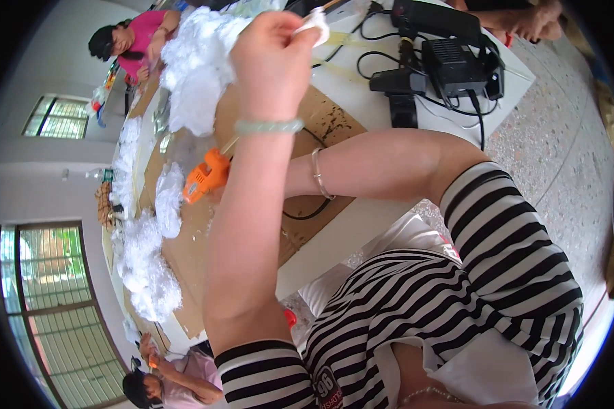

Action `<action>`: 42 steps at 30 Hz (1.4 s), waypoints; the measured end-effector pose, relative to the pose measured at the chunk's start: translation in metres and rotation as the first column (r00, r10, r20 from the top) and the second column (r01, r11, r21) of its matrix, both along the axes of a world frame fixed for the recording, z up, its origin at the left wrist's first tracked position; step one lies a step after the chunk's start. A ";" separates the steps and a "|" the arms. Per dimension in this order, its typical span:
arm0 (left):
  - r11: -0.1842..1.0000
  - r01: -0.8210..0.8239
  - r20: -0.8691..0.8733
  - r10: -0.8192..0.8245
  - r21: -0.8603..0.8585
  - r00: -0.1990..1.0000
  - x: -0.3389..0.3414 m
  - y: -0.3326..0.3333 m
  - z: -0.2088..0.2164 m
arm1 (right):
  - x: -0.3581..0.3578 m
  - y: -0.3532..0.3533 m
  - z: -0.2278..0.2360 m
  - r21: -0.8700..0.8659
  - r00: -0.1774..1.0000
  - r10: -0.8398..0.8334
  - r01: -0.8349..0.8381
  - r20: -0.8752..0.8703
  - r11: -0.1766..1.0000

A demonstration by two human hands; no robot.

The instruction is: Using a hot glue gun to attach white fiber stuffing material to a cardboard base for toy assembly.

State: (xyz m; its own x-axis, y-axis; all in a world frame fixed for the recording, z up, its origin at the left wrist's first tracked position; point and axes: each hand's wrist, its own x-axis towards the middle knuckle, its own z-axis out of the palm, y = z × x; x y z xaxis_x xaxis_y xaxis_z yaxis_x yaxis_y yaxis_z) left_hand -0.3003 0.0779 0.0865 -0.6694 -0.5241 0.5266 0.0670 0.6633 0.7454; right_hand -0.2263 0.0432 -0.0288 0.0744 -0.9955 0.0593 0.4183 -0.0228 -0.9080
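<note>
My left hand point(274, 65), with a pale green bangle at its wrist, is raised over the far part of the table. Its fingertips pinch a small white scrap point(316, 28), whose kind I cannot make out. Under the left forearm my right arm crosses toward the left. Most of my right hand point(216, 195) is hidden there, but its fingers are closed on an orange glue gun point(207, 177). The glue gun is above a brown cardboard sheet point(320, 228). Fluffy white fiber point(194, 71) is heaped just left of my left hand.
More white fiber point(147, 273) lies along the table's left side. Black power adapters and cables point(450, 65) crowd the far right corner of the white table point(518, 82). A person in pink point(140, 41) works at the far left, another person point(184, 382) at the near left.
</note>
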 end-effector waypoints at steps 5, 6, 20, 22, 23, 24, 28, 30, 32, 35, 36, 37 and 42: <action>0.952 -0.025 0.127 0.067 -0.305 0.990 -0.031 -0.015 -0.029 | 0.006 0.002 -0.009 0.083 0.997 0.066 -0.063 -0.033 0.995; 0.963 0.026 0.152 0.015 -0.267 0.988 -0.041 -0.011 -0.035 | 0.001 0.005 -0.012 0.106 0.998 0.056 -0.052 -0.041 0.993; 0.977 0.185 -0.025 -0.189 -0.108 0.982 0.083 -0.010 0.064 | -0.006 0.030 0.040 0.058 0.995 0.028 -0.034 0.097 0.998; 0.960 -0.054 -0.035 0.046 -0.275 0.998 0.147 -0.001 0.070 | -0.011 0.032 0.040 0.039 0.991 0.038 -0.043 0.125 0.998; 0.925 -0.160 -0.030 0.160 -0.344 0.987 0.174 -0.013 0.066 | -0.012 0.032 0.040 0.055 0.995 0.004 -0.009 0.105 0.998; 0.906 -0.324 0.001 0.337 -0.273 0.942 0.193 -0.004 0.061 | -0.010 0.033 0.043 0.061 0.996 -0.023 0.018 0.085 0.998; 0.928 -0.373 -0.043 0.373 0.000 0.927 0.252 0.005 0.010 | -0.012 0.030 0.045 0.046 0.999 -0.035 0.034 0.022 0.998; 0.871 -0.485 0.054 0.482 0.076 0.875 0.283 0.007 -0.022 | -0.009 0.034 0.054 0.033 1.000 -0.029 0.029 -0.002 0.999; 0.876 -0.483 0.090 0.479 0.017 0.873 0.301 0.008 -0.048 | -0.012 0.034 0.059 0.012 0.997 -0.047 0.048 -0.062 0.999; 0.803 -0.459 0.270 0.571 -0.380 0.775 0.311 0.014 -0.063 | -0.011 0.040 0.082 0.038 0.991 -0.046 0.052 -0.128 0.998; 0.771 -0.405 0.266 0.576 -0.491 0.773 0.311 0.013 -0.065 | -0.010 0.041 0.087 0.107 0.987 -0.047 0.064 -0.155 0.992; 0.726 -0.344 0.262 0.580 -0.595 0.772 0.311 0.012 -0.066 | -0.012 0.040 0.087 0.089 0.988 -0.056 0.069 -0.143 0.994; 0.754 -0.381 0.239 0.568 -0.536 0.788 0.306 0.003 -0.067 | -0.027 0.049 0.104 0.071 0.974 -0.080 0.097 -0.211 0.993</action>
State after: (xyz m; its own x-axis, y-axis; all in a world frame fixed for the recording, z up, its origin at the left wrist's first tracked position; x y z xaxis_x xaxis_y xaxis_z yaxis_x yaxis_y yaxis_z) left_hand 0.0060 0.0808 0.0197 -0.5827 -0.6007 0.5474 -0.5605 0.7848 0.2645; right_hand -0.2536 0.0926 0.0751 -0.0121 -0.9995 -0.0281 0.2203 0.0248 -0.9751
